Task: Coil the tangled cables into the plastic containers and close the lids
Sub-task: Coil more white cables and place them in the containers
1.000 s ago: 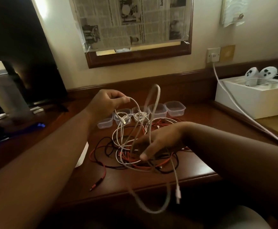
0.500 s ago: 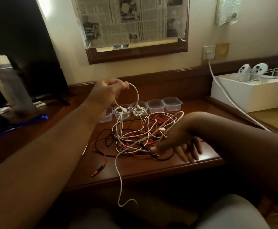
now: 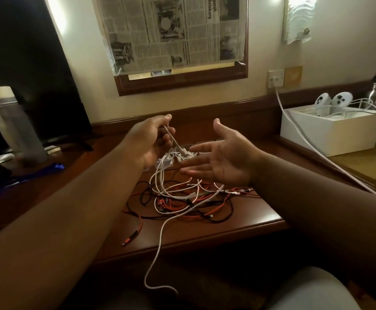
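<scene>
White cable (image 3: 160, 229) hung pinched in the left hand (image 3: 151, 139), raised over the desk (image 3: 238, 227), its loose end trailing off the near edge. Half a second before, the right hand (image 3: 225, 162) had been low in the tangle (image 3: 189, 198); now it had lifted clear, palm up, fingers spread, holding nothing. The red, black and white heap stayed on the desk just beneath. Beyond the hands the containers (image 3: 188, 147) were mostly hidden. To my eye one cable was coming free, ready for coiling; none was yet boxed.
</scene>
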Demonstrator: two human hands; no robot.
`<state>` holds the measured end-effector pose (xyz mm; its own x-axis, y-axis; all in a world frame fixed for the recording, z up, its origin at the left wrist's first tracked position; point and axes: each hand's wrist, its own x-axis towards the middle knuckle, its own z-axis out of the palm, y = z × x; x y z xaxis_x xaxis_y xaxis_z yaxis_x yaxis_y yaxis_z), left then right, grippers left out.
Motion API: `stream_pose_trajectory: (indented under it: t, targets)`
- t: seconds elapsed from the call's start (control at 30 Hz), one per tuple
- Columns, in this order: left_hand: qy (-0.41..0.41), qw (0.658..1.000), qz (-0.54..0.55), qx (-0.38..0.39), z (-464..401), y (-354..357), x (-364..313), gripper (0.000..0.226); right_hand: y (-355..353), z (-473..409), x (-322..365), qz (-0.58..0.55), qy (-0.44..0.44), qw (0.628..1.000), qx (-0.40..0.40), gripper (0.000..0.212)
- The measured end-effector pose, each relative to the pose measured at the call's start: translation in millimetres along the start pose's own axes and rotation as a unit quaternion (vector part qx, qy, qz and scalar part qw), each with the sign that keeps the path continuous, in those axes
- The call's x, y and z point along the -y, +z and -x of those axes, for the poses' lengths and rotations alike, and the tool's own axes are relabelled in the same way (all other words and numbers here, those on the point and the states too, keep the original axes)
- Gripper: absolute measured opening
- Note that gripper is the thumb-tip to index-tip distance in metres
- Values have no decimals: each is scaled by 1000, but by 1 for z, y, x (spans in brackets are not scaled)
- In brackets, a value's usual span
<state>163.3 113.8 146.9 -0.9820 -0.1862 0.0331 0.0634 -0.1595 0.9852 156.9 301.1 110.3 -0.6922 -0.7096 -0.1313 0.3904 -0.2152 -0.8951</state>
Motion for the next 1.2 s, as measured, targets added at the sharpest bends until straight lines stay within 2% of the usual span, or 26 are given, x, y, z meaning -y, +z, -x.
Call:
stream_pose_trajectory:
  t: [0.07, 0.1, 0.17, 0.2, 0.27, 0.37, 0.47, 0.57, 0.67, 0.7, 0.73, 0.8, 0.87, 0.9, 0.93, 0.97, 1.0, 1.03, 1.1, 1.13, 1.2]
  targets:
    - [0, 1000, -11, 7, 4, 6, 3, 17, 5, -4, -4, 132, -48, 987, -83, 65]
    - [-2, 1000, -12, 17, 7, 9, 4, 16, 7, -5, -5, 217, -64, 969, -95, 54]
    - [-7, 999, -18, 43, 11, 15, 8, 16, 10, -5, -6, 346, -65, 933, -74, 33]
    - [-4, 998, -31, 50, 12, 17, 10, 16, 12, -3, -5, 376, -52, 923, -65, 27]
    - [18, 996, -81, 44, 14, 20, 13, 18, 16, 0, -2, 370, -23, 927, -49, 26]
    - [70, 988, -132, 29, 14, 22, 16, 34, 22, -1, 2, 303, -19, 953, 17, 42]
    - [34, 995, -65, 66, 13, 23, 26, 44, 29, -6, 8, 228, -72, 968, 72, 46]
    - [-13, 993, 37, 115, 16, 26, 40, 40, 36, -4, 21, 200, -160, 966, 40, 40]
    - [-66, 988, 58, 124, 20, 29, 52, 31, 36, -2, 37, 167, -254, 952, -18, 32]
    - [-91, 985, 72, 130, 22, 30, 55, 24, 33, -4, 42, 198, -294, 934, -44, 29]
    - [-106, 982, 81, 135, 24, 29, 57, 17, 28, -7, 46, 277, -337, 896, -83, 26]
    - [-109, 978, 76, 160, 26, 25, 59, 17, 16, -11, 49, 499, -390, 760, -146, 20]
    - [-66, 983, 2, 171, 26, 19, 56, 20, 9, -12, 48, 694, -335, 623, -137, 19]
    - [-30, 985, -57, 162, 26, 15, 52, 17, 8, -13, 45, 757, -277, 578, -126, 19]
    - [11, 981, -128, 144, 24, 11, 48, 14, 6, -14, 41, 784, -223, 566, -125, 18]
    - [51, 968, -211, 122, 24, 6, 43, 11, 5, -16, 36, 780, -193, 582, -127, 16]
    - [97, 946, -291, 106, 22, 2, 39, 10, 5, -17, 31, 741, -183, 633, -132, 18]
    - [139, 920, -354, 95, 21, -2, 37, 8, 6, -19, 27, 663, -183, 713, -137, 20]
    - [182, 889, -408, 101, 23, -10, 33, 3, 7, -18, 25, 411, -174, 885, -131, 24]
    - [181, 883, -416, 125, 25, -13, 32, 5, 6, -15, 27, 286, -165, 936, -125, 27]
    - [150, 870, -430, 190, 30, -19, 29, 7, -2, -10, 34, 141, -145, 971, -124, 32]
